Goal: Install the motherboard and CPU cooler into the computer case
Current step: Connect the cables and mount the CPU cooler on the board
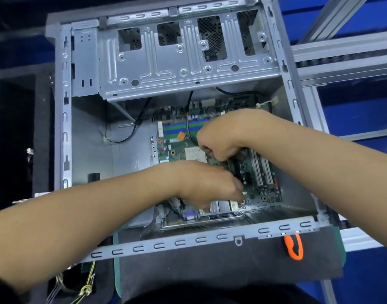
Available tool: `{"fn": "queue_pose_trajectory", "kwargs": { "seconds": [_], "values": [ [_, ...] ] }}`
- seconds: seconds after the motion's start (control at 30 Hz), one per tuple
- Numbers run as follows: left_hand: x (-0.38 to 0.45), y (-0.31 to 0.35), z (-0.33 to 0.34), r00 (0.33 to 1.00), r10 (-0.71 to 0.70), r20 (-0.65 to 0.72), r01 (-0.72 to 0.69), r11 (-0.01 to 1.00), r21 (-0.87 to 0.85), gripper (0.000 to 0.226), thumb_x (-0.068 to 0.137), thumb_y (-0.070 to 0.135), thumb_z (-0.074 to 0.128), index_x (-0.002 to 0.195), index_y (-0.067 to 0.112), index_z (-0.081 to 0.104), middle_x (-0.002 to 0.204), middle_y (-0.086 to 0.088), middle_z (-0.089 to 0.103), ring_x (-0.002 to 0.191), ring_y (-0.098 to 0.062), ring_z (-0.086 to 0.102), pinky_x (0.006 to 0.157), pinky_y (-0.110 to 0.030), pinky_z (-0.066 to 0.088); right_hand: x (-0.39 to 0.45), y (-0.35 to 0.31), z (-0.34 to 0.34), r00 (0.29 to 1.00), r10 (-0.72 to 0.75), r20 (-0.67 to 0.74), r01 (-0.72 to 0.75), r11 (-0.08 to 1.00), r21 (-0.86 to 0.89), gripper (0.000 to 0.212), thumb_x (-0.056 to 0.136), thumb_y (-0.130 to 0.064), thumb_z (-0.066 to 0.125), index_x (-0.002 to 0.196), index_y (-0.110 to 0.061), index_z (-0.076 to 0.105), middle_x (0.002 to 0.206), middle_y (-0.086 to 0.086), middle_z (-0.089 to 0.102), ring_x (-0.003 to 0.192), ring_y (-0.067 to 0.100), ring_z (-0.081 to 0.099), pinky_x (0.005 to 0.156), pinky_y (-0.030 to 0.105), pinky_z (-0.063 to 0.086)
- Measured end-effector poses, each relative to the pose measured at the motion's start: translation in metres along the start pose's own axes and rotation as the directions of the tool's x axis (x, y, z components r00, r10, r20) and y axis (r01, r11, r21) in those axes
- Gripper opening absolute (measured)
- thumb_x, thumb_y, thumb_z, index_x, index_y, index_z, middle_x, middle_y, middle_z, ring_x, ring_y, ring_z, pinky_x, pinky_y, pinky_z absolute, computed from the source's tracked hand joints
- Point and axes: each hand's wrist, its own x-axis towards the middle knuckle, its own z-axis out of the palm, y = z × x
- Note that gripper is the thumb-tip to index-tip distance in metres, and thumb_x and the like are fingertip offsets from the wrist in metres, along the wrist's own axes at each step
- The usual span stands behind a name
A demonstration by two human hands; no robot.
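Note:
A green motherboard [258,172] lies inside the open grey computer case [65,132], which rests on its side. Its CPU socket [194,155] shows bare near the board's middle, with blue and green memory slots [177,128] beyond it. My left hand [205,185] reaches over the board's near edge by the rear ports, fingers curled down onto the board; what they hold is hidden. My right hand [219,141] is fisted just right of the socket, and whether it grips the black cable [189,119] is hidden. No CPU cooler is in view.
A metal drive cage [166,62] fills the far half of the case. Black cables run along the case floor at left. An orange strap [294,246] hangs at the near rim over a dark mat [210,266]. Loose coloured wires [85,288] lie at bottom left.

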Motion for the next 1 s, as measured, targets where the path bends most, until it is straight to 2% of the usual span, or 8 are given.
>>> {"fn": "queue_pose_trajectory", "kwargs": {
  "seconds": [0.1,0.23,0.33,0.43,0.53,0.67,0.83,1.0],
  "values": [
    [0.002,0.009,-0.002,0.999,0.003,0.045,-0.005,0.998,0.058,0.038,0.074,-0.002,0.061,0.11,0.007,0.054,0.102,-0.004,0.052,0.072,-0.019,0.045,0.054,-0.031,0.033,0.001,0.0,0.001,1.0,-0.008,-0.02,0.008,0.999,0.043,0.012,0.075,-0.001,0.053,0.074,-0.008,0.063,0.077,0.013,0.07,0.076,0.034,0.069,0.068,0.049,0.059],
    [0.0,0.008,-0.002,0.999,-0.027,0.045,0.024,0.997,0.073,0.041,0.077,0.002,0.064,0.116,0.01,0.052,0.104,-0.005,0.057,0.073,-0.019,0.044,0.056,-0.028,0.028,-0.002,-0.001,0.0,1.0,0.001,0.003,-0.001,0.999,0.054,0.013,0.073,0.0,0.053,0.075,-0.007,0.063,0.077,0.013,0.07,0.076,0.034,0.07,0.067,0.047,0.06],
    [-0.001,0.007,-0.004,0.998,-0.021,0.063,0.017,0.998,0.054,0.044,0.076,0.01,0.071,0.115,0.011,0.05,0.101,-0.008,0.062,0.083,-0.027,0.057,0.057,-0.033,0.033,-0.005,-0.004,-0.001,1.0,-0.003,0.009,0.003,0.999,0.047,0.015,0.072,0.001,0.053,0.076,-0.007,0.065,0.076,0.012,0.07,0.075,0.032,0.07,0.064,0.041,0.06],
    [-0.002,0.005,-0.006,0.995,-0.051,0.085,0.048,0.998,0.03,0.054,0.077,0.015,0.073,0.125,0.013,0.048,0.099,-0.011,0.064,0.085,-0.03,0.059,0.059,-0.036,0.041,-0.006,-0.006,-0.002,1.0,0.01,0.017,-0.01,0.999,0.032,0.016,0.071,0.001,0.054,0.077,-0.007,0.066,0.078,0.011,0.071,0.073,0.029,0.068,0.056,0.032,0.052],
    [-0.004,0.007,-0.006,0.991,-0.097,0.092,0.095,0.995,0.022,0.063,0.079,0.016,0.072,0.135,0.018,0.044,0.099,-0.01,0.064,0.086,-0.029,0.058,0.059,-0.034,0.039,-0.007,-0.006,-0.002,0.999,0.022,0.028,-0.023,1.0,0.019,0.018,0.072,0.0,0.055,0.08,-0.007,0.069,0.076,0.008,0.071,0.074,0.027,0.068,0.051,0.027,0.046],
    [-0.002,0.013,-0.008,0.999,-0.025,0.047,0.02,0.994,0.104,0.039,0.076,0.007,0.069,0.113,0.008,0.055,0.068,-0.003,0.052,0.066,-0.027,0.049,0.052,-0.034,0.034,-0.008,-0.007,-0.002,1.0,0.02,0.01,-0.021,0.999,0.037,0.016,0.072,0.002,0.054,0.079,-0.005,0.066,0.078,0.01,0.069,0.073,0.029,0.068,0.057,0.034,0.054],
    [-0.003,0.012,-0.008,0.999,-0.017,0.047,0.013,0.996,0.087,0.039,0.076,0.0,0.062,0.114,0.006,0.054,0.073,-0.009,0.058,0.064,-0.026,0.045,0.052,-0.036,0.037,-0.008,-0.006,-0.003,1.0,0.012,0.003,-0.012,0.998,0.059,0.013,0.072,0.004,0.055,0.072,-0.008,0.059,0.078,0.011,0.068,0.072,0.03,0.067,0.06,0.036,0.055],
    [-0.002,0.013,-0.006,0.998,-0.053,0.041,0.054,0.998,-0.017,0.038,0.07,-0.004,0.063,0.107,0.003,0.055,0.058,0.004,0.033,0.051,-0.016,0.034,0.048,-0.031,0.029,-0.009,-0.006,-0.003,1.0,0.007,0.007,-0.007,0.998,0.06,0.012,0.075,0.004,0.055,0.074,-0.007,0.06,0.08,0.013,0.07,0.079,0.033,0.07,0.068,0.045,0.06]
  ]
}}
